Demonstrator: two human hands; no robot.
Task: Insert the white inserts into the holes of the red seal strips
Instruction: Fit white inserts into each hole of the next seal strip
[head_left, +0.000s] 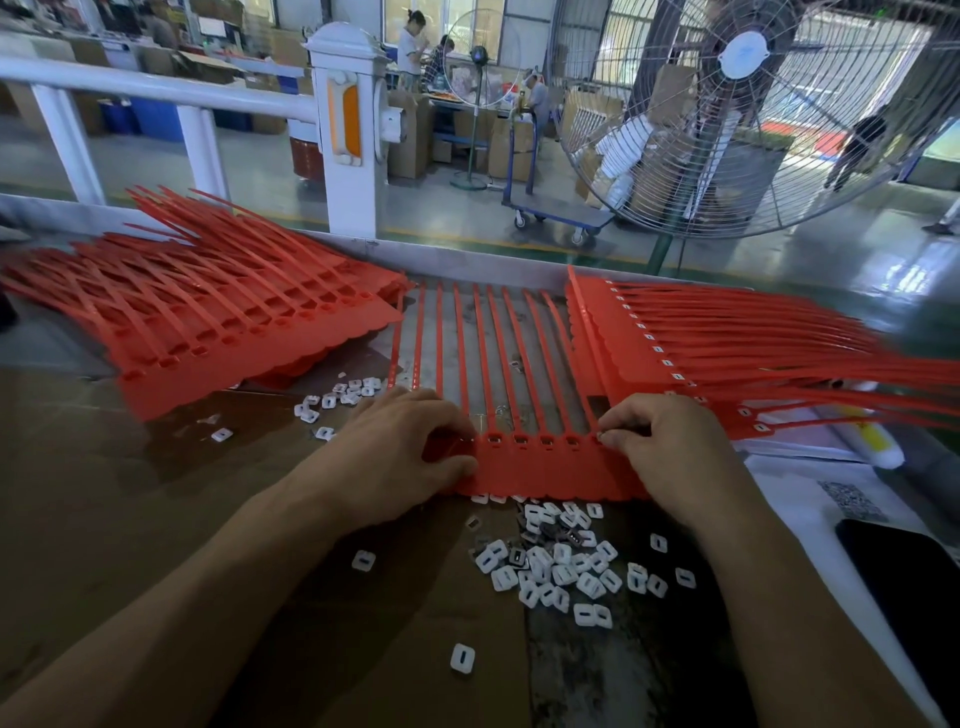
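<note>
Head view: both hands (400, 447) (670, 441) pinch flat, scalloped red plastic strip (545, 475).

Red seal strips (545, 467), white inserts (550, 566), brown cardboard (156, 519)

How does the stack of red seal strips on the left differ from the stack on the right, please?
The left stack of red plastic seal strips shows empty dark holes; the right stack of red plastic seal strips shows white inserts in its holes. The left stack's tails point away and leftward; the right stack's fan out to the right. Both lie flat on the worktable.
</note>
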